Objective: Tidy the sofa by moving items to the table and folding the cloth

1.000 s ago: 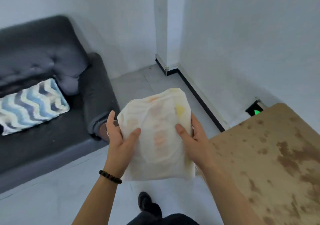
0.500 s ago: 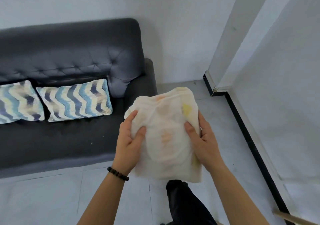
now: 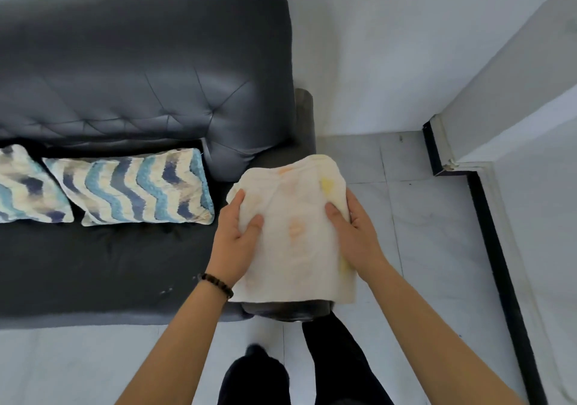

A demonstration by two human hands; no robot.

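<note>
A folded cream cloth (image 3: 293,233) with faint orange and yellow marks is held over the right armrest (image 3: 287,311) of the dark grey sofa (image 3: 140,70). My left hand (image 3: 237,239) grips its left edge, thumb on top and fingers underneath. My right hand (image 3: 356,229) grips its right edge the same way. The cloth hides most of the armrest, and I cannot tell whether it touches it.
Two cushions with blue wavy stripes, one (image 3: 134,186) near the cloth and one (image 3: 25,186) at the left edge, lean against the sofa back. White tiled floor (image 3: 421,217) runs right to a wall corner with black skirting (image 3: 499,264). My dark trouser legs (image 3: 312,367) stand below.
The view has swung left from the brown table to the sofa. Both hands have carried the folded cloth along, and it now sits over the sofa's right armrest.
</note>
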